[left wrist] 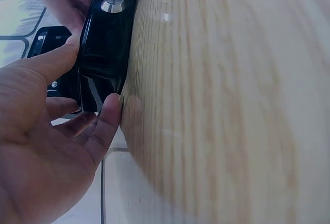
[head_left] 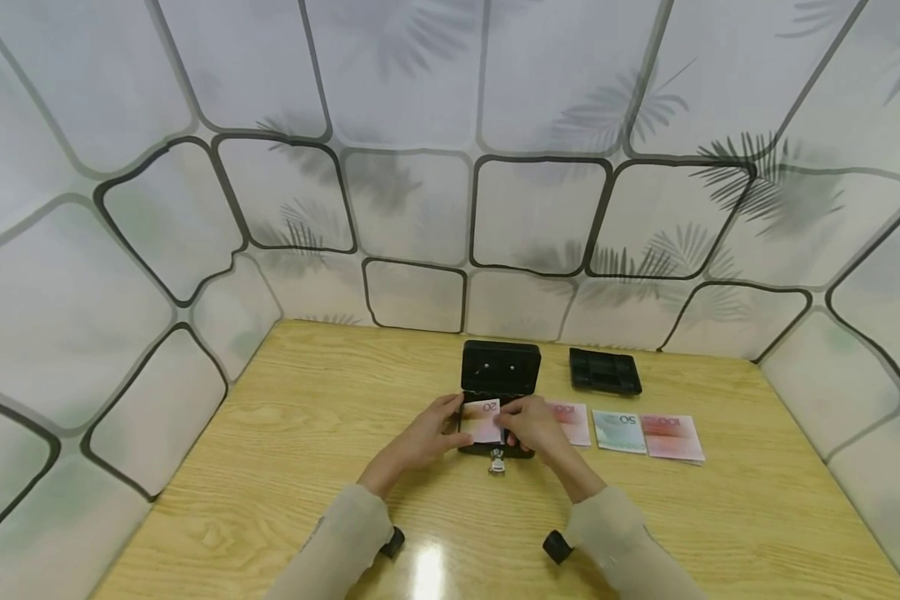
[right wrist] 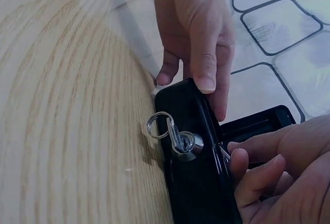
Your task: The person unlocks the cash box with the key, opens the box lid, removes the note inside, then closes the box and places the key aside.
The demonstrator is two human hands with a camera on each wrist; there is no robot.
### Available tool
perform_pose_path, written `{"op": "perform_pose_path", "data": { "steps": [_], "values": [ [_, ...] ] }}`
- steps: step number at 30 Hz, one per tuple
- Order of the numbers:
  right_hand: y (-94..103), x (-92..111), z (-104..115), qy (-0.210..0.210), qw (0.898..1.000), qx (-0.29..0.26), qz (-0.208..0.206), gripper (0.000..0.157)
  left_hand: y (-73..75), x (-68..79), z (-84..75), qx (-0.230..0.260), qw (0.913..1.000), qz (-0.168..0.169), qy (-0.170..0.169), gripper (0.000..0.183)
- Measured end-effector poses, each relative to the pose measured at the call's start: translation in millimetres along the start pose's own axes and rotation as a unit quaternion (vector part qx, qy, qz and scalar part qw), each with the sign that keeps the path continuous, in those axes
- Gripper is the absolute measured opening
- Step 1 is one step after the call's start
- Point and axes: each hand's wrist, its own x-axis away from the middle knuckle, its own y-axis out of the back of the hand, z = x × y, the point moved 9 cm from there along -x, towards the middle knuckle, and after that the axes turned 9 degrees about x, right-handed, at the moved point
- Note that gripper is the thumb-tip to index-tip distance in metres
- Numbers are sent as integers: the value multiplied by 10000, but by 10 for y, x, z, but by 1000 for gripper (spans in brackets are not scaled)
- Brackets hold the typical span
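A small black cash box point(head_left: 525, 454) stands on the table with its lid point(head_left: 501, 367) raised at the back. A lock with keys on a ring point(head_left: 497, 461) sits at its front, large in the right wrist view. My left hand point(head_left: 427, 433) holds the box's left end, thumb over the front rim and fingers along the side point(left wrist: 46, 126). Inside the box lies a stack of banknotes point(head_left: 482, 421) with a 20 note on top. At the stack's right edge my right hand point(head_left: 536, 425) pinches the notes, its fingers point(right wrist: 263, 180) dipping inside the front wall.
Right of the box lie a pink 100 note stack point(head_left: 572, 423), a green 50 stack point(head_left: 618, 432) and another 100 stack point(head_left: 673, 437). A black compartment tray point(head_left: 605, 372) rests behind them. Patterned fabric walls point(head_left: 412, 208) enclose the wooden table point(head_left: 307, 400).
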Motion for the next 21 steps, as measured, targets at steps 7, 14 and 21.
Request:
{"op": "perform_pose_path", "data": {
  "steps": [7, 14, 21],
  "values": [
    [6, -7, -5, 117, 9998, -16, -163, 14, -4, -2, -10, -20, 10000, -13, -49, 77],
    [59, 33, -7, 182, 9988, -186, -413, 15, -6, 1, -1, 4, 10000, -44, 25, 78],
    [103, 62, -16, 115, 9974, -613, -365, 16, -7, 0, 9, 69, 9999, -87, 119, 78]
  ]
}}
